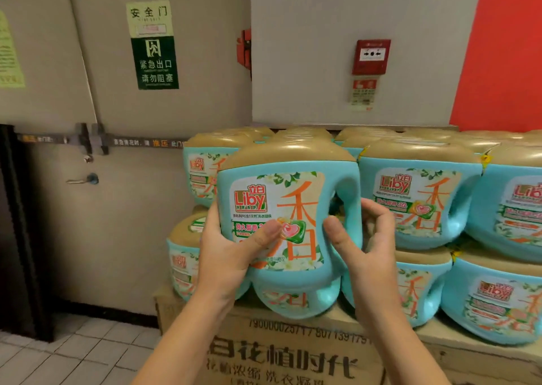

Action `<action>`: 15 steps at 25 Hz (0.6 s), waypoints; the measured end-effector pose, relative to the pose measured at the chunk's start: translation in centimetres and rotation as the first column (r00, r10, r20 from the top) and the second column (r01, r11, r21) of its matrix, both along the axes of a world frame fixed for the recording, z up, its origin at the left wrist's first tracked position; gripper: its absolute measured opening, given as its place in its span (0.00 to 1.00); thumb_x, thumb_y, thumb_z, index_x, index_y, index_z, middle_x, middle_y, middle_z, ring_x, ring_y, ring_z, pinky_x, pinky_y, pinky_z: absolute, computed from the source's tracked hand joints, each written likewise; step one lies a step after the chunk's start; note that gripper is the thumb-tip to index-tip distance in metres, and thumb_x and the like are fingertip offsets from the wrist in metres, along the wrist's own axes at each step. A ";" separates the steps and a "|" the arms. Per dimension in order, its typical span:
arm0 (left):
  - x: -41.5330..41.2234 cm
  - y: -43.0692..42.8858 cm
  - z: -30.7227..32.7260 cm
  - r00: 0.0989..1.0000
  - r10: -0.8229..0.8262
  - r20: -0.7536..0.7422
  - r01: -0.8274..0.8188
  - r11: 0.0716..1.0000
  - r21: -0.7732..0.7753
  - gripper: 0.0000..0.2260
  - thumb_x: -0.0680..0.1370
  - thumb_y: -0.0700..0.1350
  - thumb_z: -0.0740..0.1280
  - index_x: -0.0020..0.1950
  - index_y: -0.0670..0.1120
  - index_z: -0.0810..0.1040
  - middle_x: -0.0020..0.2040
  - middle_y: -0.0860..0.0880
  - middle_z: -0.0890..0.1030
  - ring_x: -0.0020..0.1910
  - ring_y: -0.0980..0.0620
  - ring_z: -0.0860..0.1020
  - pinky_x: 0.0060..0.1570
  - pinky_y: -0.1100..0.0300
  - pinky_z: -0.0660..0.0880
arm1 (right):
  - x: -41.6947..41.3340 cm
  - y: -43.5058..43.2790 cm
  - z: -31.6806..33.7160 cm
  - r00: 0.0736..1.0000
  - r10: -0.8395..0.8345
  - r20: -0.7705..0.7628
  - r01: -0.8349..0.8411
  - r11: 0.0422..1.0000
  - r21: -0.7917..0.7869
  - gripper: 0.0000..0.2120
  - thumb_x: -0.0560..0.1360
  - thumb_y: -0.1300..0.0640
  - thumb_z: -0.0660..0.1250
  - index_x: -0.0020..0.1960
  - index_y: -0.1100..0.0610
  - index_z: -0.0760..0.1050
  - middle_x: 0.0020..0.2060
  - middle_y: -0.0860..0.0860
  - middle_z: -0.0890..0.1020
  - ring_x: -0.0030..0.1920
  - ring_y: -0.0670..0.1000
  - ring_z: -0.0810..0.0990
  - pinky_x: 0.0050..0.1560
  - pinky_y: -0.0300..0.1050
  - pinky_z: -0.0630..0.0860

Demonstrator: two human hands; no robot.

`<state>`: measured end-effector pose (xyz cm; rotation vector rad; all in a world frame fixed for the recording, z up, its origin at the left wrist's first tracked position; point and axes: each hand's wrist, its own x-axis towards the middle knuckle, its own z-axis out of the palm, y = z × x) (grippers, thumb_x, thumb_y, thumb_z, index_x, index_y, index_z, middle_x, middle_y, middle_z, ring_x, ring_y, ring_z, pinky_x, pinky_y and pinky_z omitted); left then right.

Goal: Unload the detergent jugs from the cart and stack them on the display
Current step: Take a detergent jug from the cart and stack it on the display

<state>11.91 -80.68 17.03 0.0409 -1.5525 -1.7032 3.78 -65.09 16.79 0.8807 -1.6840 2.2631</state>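
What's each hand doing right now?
Left hand: grips the detergent jug by its left side.
Right hand: holds the same jug near its handle.

Both forearms reach up and forward, side by side. The left hand grips the jug, thumb laid across its front, fingers wrapped out of sight behind. The right hand clasps the opposite side, thumb in front, fingers curled behind the handle.

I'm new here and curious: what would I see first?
A teal jug with a gold lid sits dead centre, held by the left hand and right hand. Behind it, more jugs are stacked two layers high on cardboard boxes. A green exit sign hangs on the door, upper left.
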 end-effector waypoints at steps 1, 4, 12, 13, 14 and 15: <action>-0.8 -1.2 0.5 1.000 -0.007 -0.011 0.007 1.000 -0.020 0.34 0.56 0.52 0.82 0.59 0.49 0.74 0.50 0.50 0.86 0.47 0.48 0.85 0.38 0.60 0.81 | -0.3 -0.6 0.3 0.999 -0.013 -0.032 0.015 0.999 0.052 0.33 0.58 0.36 0.76 0.59 0.40 0.69 0.55 0.43 0.79 0.58 0.46 0.79 0.55 0.47 0.79; -3.1 -3.9 1.1 1.000 -0.009 -0.007 0.008 0.992 -0.128 0.38 0.56 0.57 0.80 0.63 0.52 0.72 0.52 0.54 0.85 0.50 0.53 0.84 0.43 0.58 0.82 | -0.9 -2.4 0.7 0.995 -0.098 -0.037 0.103 0.974 0.203 0.46 0.51 0.34 0.79 0.65 0.38 0.64 0.63 0.45 0.74 0.65 0.50 0.73 0.61 0.56 0.75; -8.4 -7.3 -0.5 0.997 -0.053 0.060 0.066 0.968 -0.243 0.52 0.52 0.69 0.78 0.72 0.56 0.64 0.57 0.59 0.82 0.56 0.60 0.81 0.54 0.55 0.80 | -3.4 -5.0 -0.7 0.951 -0.305 -0.058 0.310 0.927 0.212 0.41 0.56 0.42 0.81 0.66 0.44 0.70 0.60 0.42 0.79 0.62 0.47 0.77 0.61 0.57 0.76; -8.9 -7.4 -0.7 0.996 -0.056 0.075 0.073 0.967 -0.245 0.53 0.52 0.69 0.78 0.73 0.56 0.63 0.58 0.58 0.81 0.57 0.59 0.80 0.57 0.52 0.79 | -3.7 -5.1 -1.0 0.944 -0.325 -0.055 0.329 0.917 0.226 0.42 0.58 0.42 0.81 0.68 0.45 0.68 0.62 0.43 0.78 0.64 0.48 0.76 0.62 0.56 0.75; -9.4 -7.4 -0.9 0.995 -0.055 0.083 0.074 0.966 -0.248 0.54 0.52 0.69 0.78 0.73 0.56 0.63 0.59 0.57 0.81 0.58 0.59 0.80 0.59 0.49 0.78 | -4.1 -5.1 -1.2 0.937 -0.346 -0.056 0.349 0.907 0.237 0.44 0.59 0.41 0.80 0.70 0.46 0.67 0.64 0.44 0.76 0.65 0.48 0.74 0.64 0.56 0.74; -9.9 -7.3 -1.0 0.995 -0.052 0.083 0.071 0.964 -0.255 0.54 0.52 0.69 0.78 0.73 0.55 0.63 0.59 0.57 0.81 0.58 0.59 0.80 0.59 0.48 0.78 | -4.4 -5.2 -1.4 0.928 -0.368 -0.056 0.370 0.898 0.238 0.44 0.59 0.40 0.79 0.71 0.47 0.66 0.65 0.45 0.75 0.66 0.48 0.74 0.64 0.55 0.74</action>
